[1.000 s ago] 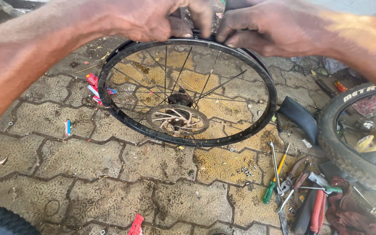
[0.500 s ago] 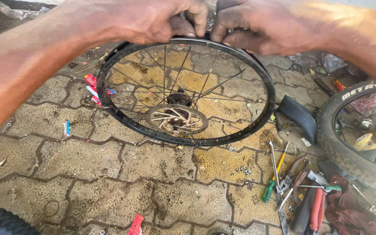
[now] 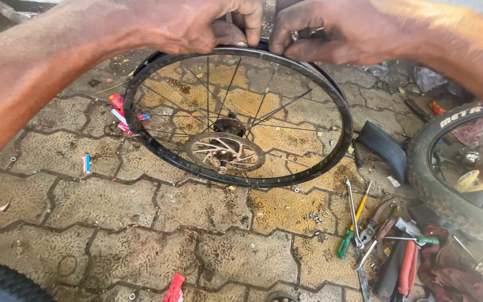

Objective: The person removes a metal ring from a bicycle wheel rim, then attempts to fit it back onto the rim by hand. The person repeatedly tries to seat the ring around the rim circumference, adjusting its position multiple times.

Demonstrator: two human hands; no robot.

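Wheel rim (image 3: 141, 134) upright; left hand (image 3: 197, 28), right hand (image 3: 342, 33) gripping top.

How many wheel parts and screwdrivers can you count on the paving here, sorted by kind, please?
Bare spoked rim: 1
Knobby tyres: 2, right and bottom-left corner
Green-handled screwdriver: 1
Total: 4

An open-air bicycle repair spot is shown, set on patterned interlocking paving stones (image 3: 157, 207). A bare black spoked wheel rim (image 3: 308, 173) is seen, a knobby black tyre (image 3: 437, 184) at the right, and a green-handled screwdriver (image 3: 346, 241), pliers (image 3: 377, 221) and red-handled tools (image 3: 407, 274) scattered on the ground.
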